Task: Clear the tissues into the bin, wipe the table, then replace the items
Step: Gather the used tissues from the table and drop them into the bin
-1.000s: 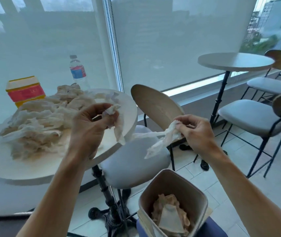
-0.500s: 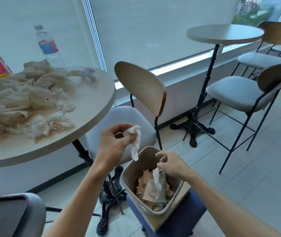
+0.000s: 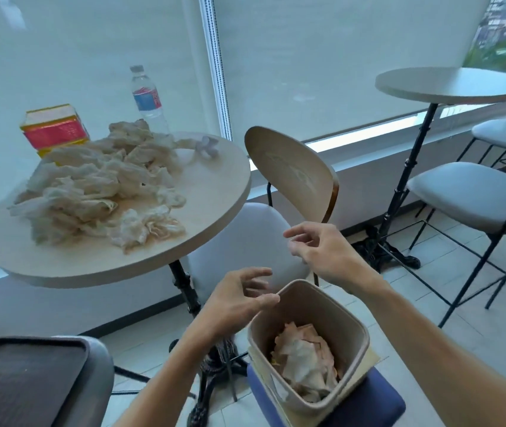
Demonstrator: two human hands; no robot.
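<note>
1. One round table (image 3: 214,192) carries a heap of crumpled tissues (image 3: 97,189); the heap's long axis runs from the near-left rim toward the far-right window side. The separate tissues are too tangled to count.
2. One chair (image 3: 291,174) stands just beside the table, its seat partly hidden behind the hands.
3. One bin (image 3: 347,328) sits tilted on a blue stool (image 3: 365,408), its mouth facing up and toward the camera, with more tissues inside.
4. Two hands hover empty: the left hand (image 3: 236,303) by the bin's near rim, fingers spread and loosely bent; the right hand (image 3: 322,251) above the bin, fingers relaxed and apart.
5. One red-and-yellow box (image 3: 56,129), its base hidden behind the heap.
6. One water bottle (image 3: 147,97) stands upright; its label is blurred.
</note>
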